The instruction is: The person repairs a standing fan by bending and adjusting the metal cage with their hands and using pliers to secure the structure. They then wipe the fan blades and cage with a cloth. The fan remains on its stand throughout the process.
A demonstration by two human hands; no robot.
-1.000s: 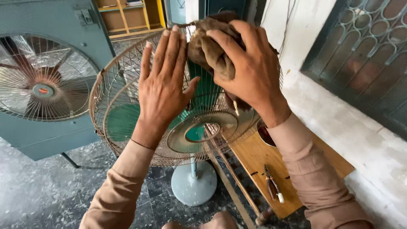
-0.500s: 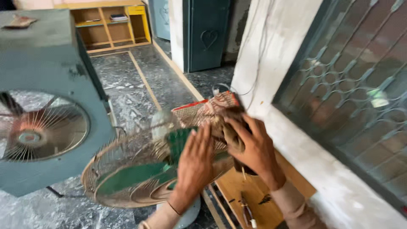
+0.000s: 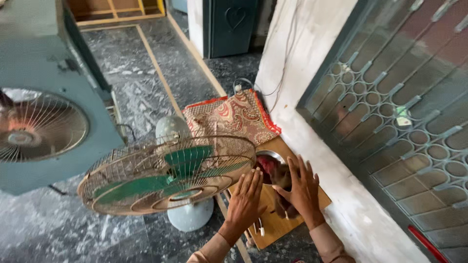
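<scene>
1. The brown rag [image 3: 282,179] sits bunched under my right hand [image 3: 303,189], over the low wooden desk [image 3: 278,221] beside the white wall [image 3: 312,97].
2. My right hand lies on top of the rag with the fingers spread wide and flat; I cannot tell whether this grip pinches any cloth underneath.
3. My left hand [image 3: 245,204] is just beside it, palm down, fingers straight and together, its grip open and holding nothing; the fingertips reach toward the rag and the rim of the fan cage.
4. Right behind the rag, a round metal bowl [image 3: 267,157] rests on the wooden desk, with something reddish inside it that I cannot make out.
5. The pedestal fan [image 3: 168,178] stands to the left of my hands, its head tilted so the wire cage faces upward; green blades show through the rusty wires, and its pale round base [image 3: 191,219] sits on the floor below.
6. A red patterned cloth [image 3: 234,117] lies at the far end of the wooden desk, against the wall.
7. Well apart on the left is a big blue-green air cooler [image 3: 44,97] with its own round grille.
8. To the right, a dark metal window grille [image 3: 404,112] runs along the wall.
</scene>
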